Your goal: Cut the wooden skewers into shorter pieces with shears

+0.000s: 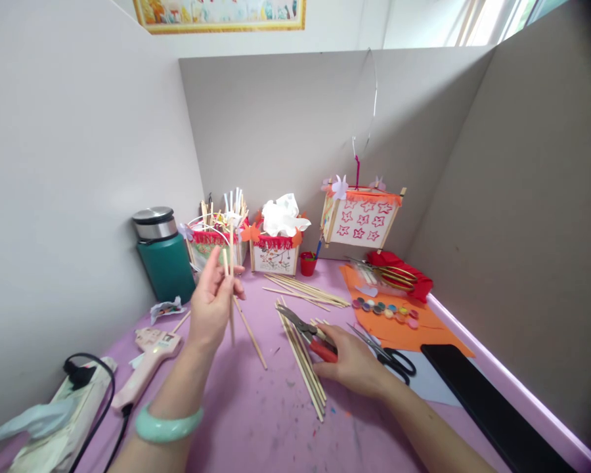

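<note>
My left hand [213,303] is raised above the purple table, its fingers closed round thin wooden sticks [232,246] held upright. Another wooden stick [250,332] lies slanted on the table just right of that wrist. Over a bundle of wooden sticks [301,368], my right hand [353,362] grips a pair of pliers [324,349] with red handles. The plier jaws point up and left across the bundle. Black-handled scissors [393,362] lie right beside the right hand. Farther back rests a second group of sticks [309,289].
At left are a green thermos [165,259], a pink glue gun [148,371] and a power strip [62,420]. Decorated boxes [274,257] and a red cup [308,264] stand behind. A paper lantern [359,220] hangs at the back. Paint pots [389,311], orange paper [443,332] and a black slab [492,394] lie right.
</note>
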